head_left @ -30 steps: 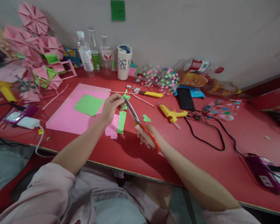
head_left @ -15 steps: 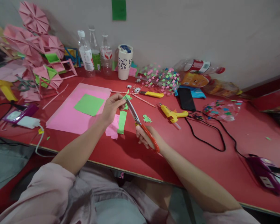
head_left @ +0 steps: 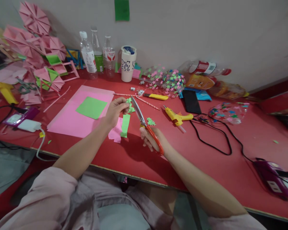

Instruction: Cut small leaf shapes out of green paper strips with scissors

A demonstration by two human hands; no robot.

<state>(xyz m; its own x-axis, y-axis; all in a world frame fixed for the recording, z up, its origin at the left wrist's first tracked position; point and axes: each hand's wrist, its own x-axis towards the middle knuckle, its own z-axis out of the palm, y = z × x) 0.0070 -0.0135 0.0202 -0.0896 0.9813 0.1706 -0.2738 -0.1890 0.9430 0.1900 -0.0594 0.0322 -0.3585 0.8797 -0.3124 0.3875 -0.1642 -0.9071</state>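
Note:
My left hand (head_left: 116, 110) pinches a small piece of green paper (head_left: 129, 101) between thumb and fingertips. In my right hand (head_left: 151, 138) are scissors with orange-red handles (head_left: 156, 140), their blades pointing up and left, just right of the green piece. The blades look nearly closed and do not appear to touch the paper. Beneath the hands lie a green paper strip (head_left: 125, 126), pink paper scraps (head_left: 115, 132) and small green cutouts. One green jagged cutout (head_left: 150, 121) rests right of the blades. A green paper square (head_left: 91, 108) sits on large pink sheets (head_left: 67, 124).
A yellow glue gun (head_left: 179, 117), a yellow utility knife (head_left: 158, 96) and a black phone (head_left: 192, 101) lie to the right. Bottles (head_left: 88, 59), a cup (head_left: 128, 65) and a clear container with paper stars (head_left: 166, 80) stand along the wall. Pink paper models (head_left: 36, 41) fill the left.
The scissors have shifted slightly right, off the green piece. That piece has turned in my left fingers, and its raised tip no longer shows above them.

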